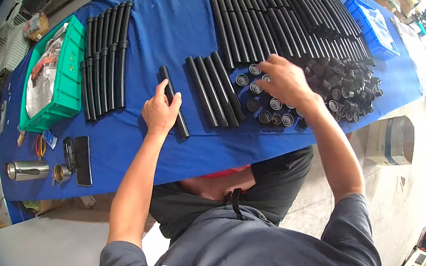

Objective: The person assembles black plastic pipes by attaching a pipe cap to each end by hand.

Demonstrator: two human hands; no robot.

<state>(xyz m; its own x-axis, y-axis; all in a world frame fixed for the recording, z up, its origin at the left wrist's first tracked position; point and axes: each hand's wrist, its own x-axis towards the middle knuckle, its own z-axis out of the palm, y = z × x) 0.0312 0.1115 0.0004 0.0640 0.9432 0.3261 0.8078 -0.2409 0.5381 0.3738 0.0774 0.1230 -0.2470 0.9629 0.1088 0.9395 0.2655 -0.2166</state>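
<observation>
My left hand (pixel 160 113) grips a black tube (pixel 180 119) lying at a slant near the front of the table, fingers on one side and thumb on the other. To its right, several matching loose tubes (pixel 214 90) lie side by side. My right hand (pixel 286 81) hovers over the near-left edge of a heap of black round caps (pixel 339 78), its thumb and fingers apart. Single caps (pixel 275 104) with ringed faces lie spread out around and below that hand. One cap (pixel 266 78) shows between its fingertips.
A large stack of black tubes (pixel 251 33) covers the back of the blue-clothed table (pixel 160 8). Tubes with collars (pixel 104 60) lie at left beside a green crate (pixel 68 77). A blue bin (pixel 369 24) stands back right; a phone (pixel 83 161) and metal flask (pixel 27 170) lie front left.
</observation>
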